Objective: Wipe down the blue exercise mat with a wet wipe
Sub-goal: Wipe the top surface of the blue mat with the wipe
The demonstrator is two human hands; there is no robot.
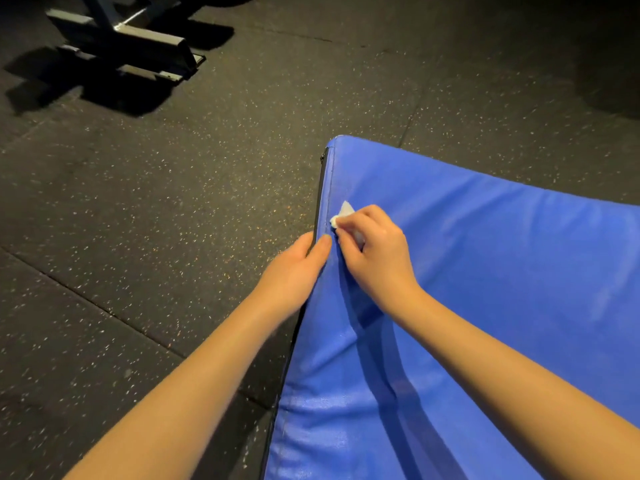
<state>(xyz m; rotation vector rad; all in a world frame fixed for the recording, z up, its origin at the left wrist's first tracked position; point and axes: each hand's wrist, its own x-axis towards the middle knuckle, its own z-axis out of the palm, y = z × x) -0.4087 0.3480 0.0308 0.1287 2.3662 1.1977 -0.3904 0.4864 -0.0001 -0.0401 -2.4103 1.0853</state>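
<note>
Head view. A blue padded vinyl exercise mat (502,271) fills the frame from 2 to 6 o'clock, its rounded far corner close to centre. The cover is glossy and creased, with a stitched seam and a dark side strip along its left edge, and a long fold running toward 6 o'clock.

The right hand (375,251), just below centre, pinches a crumpled white wet wipe (344,211) in curled fingers and presses it on the mat beside the seam. The left hand (294,268), at its 9 o'clock, grasps the mat's edge, thumb on top.

The left fingers are hidden under the edge. Most of the wipe is covered by the right hand. The mat is cut off at 3 and 6 o'clock.

The mat lies on black rubber floor tiles flecked with pale specks (173,185). At 11 o'clock stands a grey metal equipment base (138,39), perhaps a rack foot, cropped and dim.
</note>
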